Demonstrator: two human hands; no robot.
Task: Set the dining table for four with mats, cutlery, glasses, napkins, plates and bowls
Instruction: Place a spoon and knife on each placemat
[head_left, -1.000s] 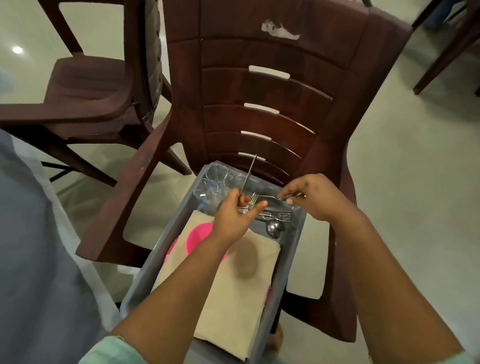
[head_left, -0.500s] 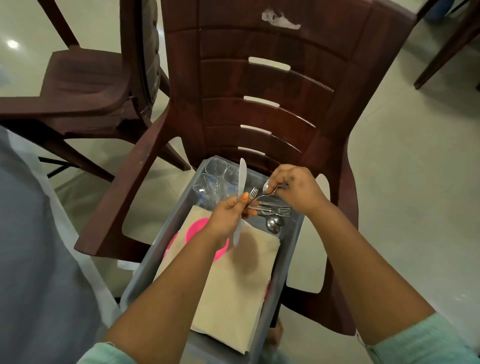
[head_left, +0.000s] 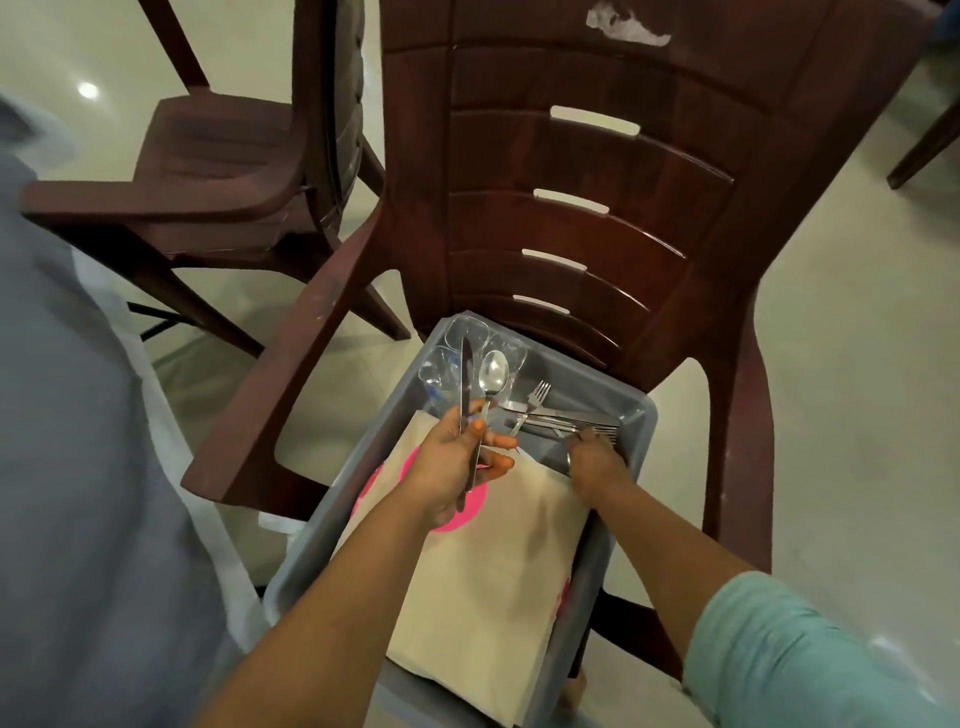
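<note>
Evidently gathering one place setting, the left hand (head_left: 451, 467) pinches a knife (head_left: 464, 379), spoon (head_left: 491, 375) and fork (head_left: 531, 402) fanned upright above the grey bin (head_left: 592, 545) on the chair (head_left: 571, 171), while the right hand (head_left: 597, 457) fingers, curled downward, reach the remaining cutlery (head_left: 566, 418), grip unclear.

Left hand (head_left: 457, 457) raised, fingers curled in a grip; right hand (head_left: 592, 457) lower, knuckles up.

a knife (head_left: 464, 382), a spoon (head_left: 492, 375) and a fork (head_left: 531, 404) stand fanned upright, tips toward 12 o'clock; more cutlery (head_left: 571, 422) lies at 3 o'clock, clear glasses (head_left: 451, 358) behind, beige mats (head_left: 483, 587) at 6 o'clock.
</note>
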